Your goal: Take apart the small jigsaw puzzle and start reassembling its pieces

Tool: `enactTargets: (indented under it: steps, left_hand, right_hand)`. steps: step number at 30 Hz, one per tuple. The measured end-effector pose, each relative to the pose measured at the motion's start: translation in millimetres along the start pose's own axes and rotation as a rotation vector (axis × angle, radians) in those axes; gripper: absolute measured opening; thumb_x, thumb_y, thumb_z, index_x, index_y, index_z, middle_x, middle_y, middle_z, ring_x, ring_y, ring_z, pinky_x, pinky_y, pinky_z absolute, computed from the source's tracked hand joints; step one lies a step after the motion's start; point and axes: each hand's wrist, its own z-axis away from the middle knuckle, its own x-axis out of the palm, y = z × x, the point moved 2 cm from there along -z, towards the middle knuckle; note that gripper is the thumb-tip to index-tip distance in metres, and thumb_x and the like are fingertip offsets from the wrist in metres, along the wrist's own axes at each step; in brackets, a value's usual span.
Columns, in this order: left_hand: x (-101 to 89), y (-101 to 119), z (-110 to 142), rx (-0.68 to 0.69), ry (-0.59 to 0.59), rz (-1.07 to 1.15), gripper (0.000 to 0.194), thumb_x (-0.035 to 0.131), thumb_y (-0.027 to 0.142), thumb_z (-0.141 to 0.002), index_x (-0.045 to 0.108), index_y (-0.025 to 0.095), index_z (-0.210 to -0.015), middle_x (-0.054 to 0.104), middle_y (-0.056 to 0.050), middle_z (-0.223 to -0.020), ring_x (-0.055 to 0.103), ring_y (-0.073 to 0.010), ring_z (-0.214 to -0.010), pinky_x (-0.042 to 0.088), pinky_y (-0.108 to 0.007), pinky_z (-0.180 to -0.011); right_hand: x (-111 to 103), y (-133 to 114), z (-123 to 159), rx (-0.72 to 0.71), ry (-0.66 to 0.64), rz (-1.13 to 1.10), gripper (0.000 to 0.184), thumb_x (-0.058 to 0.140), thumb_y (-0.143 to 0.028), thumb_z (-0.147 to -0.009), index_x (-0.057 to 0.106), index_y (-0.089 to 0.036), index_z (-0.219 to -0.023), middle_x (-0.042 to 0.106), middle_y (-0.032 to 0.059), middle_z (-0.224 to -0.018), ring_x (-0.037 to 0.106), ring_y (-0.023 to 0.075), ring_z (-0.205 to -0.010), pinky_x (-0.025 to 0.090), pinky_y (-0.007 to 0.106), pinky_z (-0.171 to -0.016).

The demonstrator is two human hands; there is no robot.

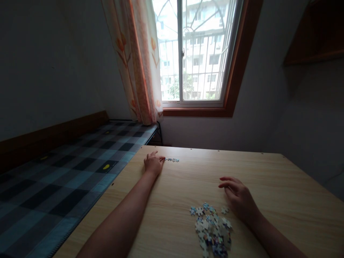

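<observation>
My left hand (153, 163) reaches far across the wooden table (282, 200), its fingers curled and pinched at the left end of a short row of joined puzzle pieces (172, 159). My right hand (238, 196) rests on the table with its fingers apart and slightly bent, holding nothing. It lies just right of a heap of several loose puzzle pieces (211, 227) near the front of the table.
A bed with a checked blue and grey cover (64, 175) runs along the table's left side. Behind the table is a wall with a barred window (196, 53) and an orange-patterned curtain (137, 61). A wooden shelf (317, 36) hangs at the upper right.
</observation>
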Motion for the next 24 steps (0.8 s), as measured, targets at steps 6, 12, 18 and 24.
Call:
enactTargets:
  steps: [6,12,18,24]
  left_hand:
    - [-1.0,0.9,-1.1,-0.009,-0.019,0.004,0.022,0.060,0.039,-0.088,0.079,0.036,-0.099,0.056,-0.002,-0.140,0.047,-0.0293,-0.122,0.042,-0.042,-0.099]
    - [2.2,-1.0,-2.2,-0.004,-0.004,0.009,0.022,0.059,0.038,-0.089,0.079,0.036,-0.099,0.054,-0.003,-0.140,0.048,-0.0296,-0.121,0.043,-0.042,-0.098]
    - [4.2,-2.6,-3.2,-0.008,0.003,0.019,0.021,0.060,0.037,-0.089,0.079,0.036,-0.098,0.055,-0.002,-0.140,0.049,-0.0289,-0.120,0.043,-0.042,-0.097]
    - [1.5,-4.2,-3.2,-0.022,0.056,0.046,0.025,0.060,0.027,-0.087,0.077,0.036,-0.104,0.057,-0.001,-0.138,0.050,-0.0266,-0.120,0.043,-0.039,-0.099]
  right_hand:
    - [-0.5,-1.6,0.2,-0.004,0.004,0.013,0.024,0.051,-0.027,-0.080,0.075,-0.024,-0.076,0.070,0.0089,-0.109,0.061,0.0275,-0.107,0.046,0.045,-0.097]
    - [0.4,-1.7,0.5,-0.009,0.001,0.020,0.024,0.051,-0.025,-0.080,0.075,-0.025,-0.077,0.070,0.0079,-0.109,0.060,0.0268,-0.108,0.046,0.045,-0.098]
    - [-0.9,-4.4,-0.3,-0.017,-0.004,0.026,0.025,0.050,-0.026,-0.080,0.074,-0.024,-0.076,0.070,0.0090,-0.108,0.061,0.0271,-0.108,0.046,0.045,-0.097]
    - [-1.0,-2.5,0.0,-0.016,-0.002,0.022,0.024,0.051,-0.027,-0.079,0.075,-0.023,-0.077,0.070,0.0094,-0.108,0.061,0.0271,-0.107,0.046,0.045,-0.097]
